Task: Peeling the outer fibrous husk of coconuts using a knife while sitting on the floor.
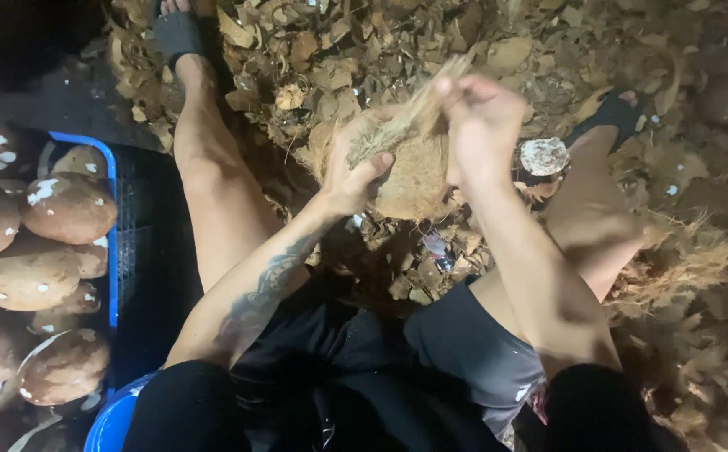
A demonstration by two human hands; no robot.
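Both hands (414, 151) grip coconut (410, 172), fibres (upward-right)

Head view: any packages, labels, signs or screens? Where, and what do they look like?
No labels, signs or screens show.
Blue crate: left edge, open plastic box with a blue rim, heaped with brown peeled coconuts.
Blue tub: bottom left, round rim, mostly cut off.
Left hand and right hand grip a husked coconut.
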